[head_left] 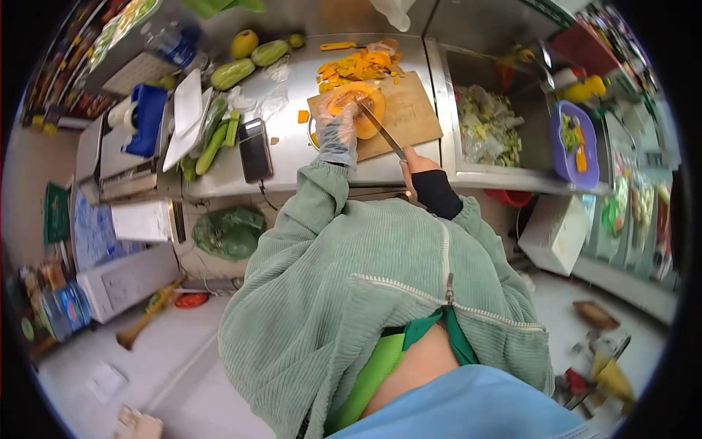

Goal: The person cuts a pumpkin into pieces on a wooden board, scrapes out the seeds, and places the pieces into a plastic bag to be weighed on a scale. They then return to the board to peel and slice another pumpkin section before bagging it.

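On a wooden cutting board (411, 110) sits an orange pumpkin piece (374, 96) with its hollow, seeded side facing up. My left hand (338, 133), in a clear plastic glove, grips the pumpkin along its left side. A knife (385, 134) is held in my right hand (419, 164), which wears a black wrist covering. The blade points up and left, its tip overlapping the pumpkin's hollow close to my left fingers. Cut orange peelings (358, 67) are heaped at the board's far edge.
A phone (254, 151) lies left of the board, beside green vegetables (212, 148). Behind are pale green squashes (232, 74) and an orange-handled tool (338, 46). On the right, a sink (537, 156) holds vegetable scraps (486, 124) and a purple basket (594, 157).
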A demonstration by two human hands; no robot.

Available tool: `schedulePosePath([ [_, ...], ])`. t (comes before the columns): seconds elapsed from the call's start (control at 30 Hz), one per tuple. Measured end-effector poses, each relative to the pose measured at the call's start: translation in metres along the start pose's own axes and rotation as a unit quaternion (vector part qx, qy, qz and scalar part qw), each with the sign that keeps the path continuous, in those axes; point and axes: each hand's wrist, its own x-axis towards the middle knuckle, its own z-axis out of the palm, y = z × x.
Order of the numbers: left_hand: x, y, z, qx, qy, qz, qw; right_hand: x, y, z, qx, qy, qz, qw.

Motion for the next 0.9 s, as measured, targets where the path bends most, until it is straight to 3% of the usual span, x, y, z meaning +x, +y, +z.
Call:
schedulePosePath([
  [0.03,-0.001,0.003,0.002,0.000,0.021,0.002,1.000,0.005,0.007,-0.006,0.001,-0.012,-0.019,1.000],
  [0.1,-0.001,0.007,0.004,0.124,0.021,0.004,0.992,0.018,0.017,-0.012,0.002,-0.031,-0.052,0.998],
  [0.2,0.003,-0.001,0.009,0.108,0.038,-0.010,0.993,0.038,0.030,-0.008,-0.010,-0.081,-0.067,0.994],
  [0.3,-0.002,-0.007,0.012,0.105,0.055,-0.016,0.993,0.056,0.032,0.003,-0.007,-0.058,-0.101,0.993],
  [0.4,0.005,-0.012,0.016,0.176,0.065,0.004,0.982,0.077,0.014,0.014,-0.014,-0.072,-0.046,0.996],
  [0.53,0.006,-0.021,0.020,0.173,0.071,0.008,0.982,0.085,0.008,0.012,0.000,-0.096,-0.027,0.995],
  [0.63,0.002,-0.013,0.022,0.160,0.092,0.015,0.983,0.074,0.031,0.011,0.048,-0.093,-0.060,0.993],
  [0.7,0.000,-0.010,0.025,-0.004,0.098,-0.034,0.995,0.053,0.035,0.003,0.000,-0.129,-0.029,0.991],
  [0.73,0.000,-0.010,0.025,-0.005,0.095,-0.043,0.994,0.047,0.035,0.002,-0.015,-0.157,0.008,0.987],
  [0.83,0.000,0.003,0.021,0.018,0.060,-0.033,0.998,0.044,0.026,0.002,-0.015,-0.157,0.034,0.987],
  [0.9,-0.003,0.033,0.015,0.142,0.037,-0.034,0.989,0.047,0.027,0.011,-0.022,-0.157,0.042,0.986],
])
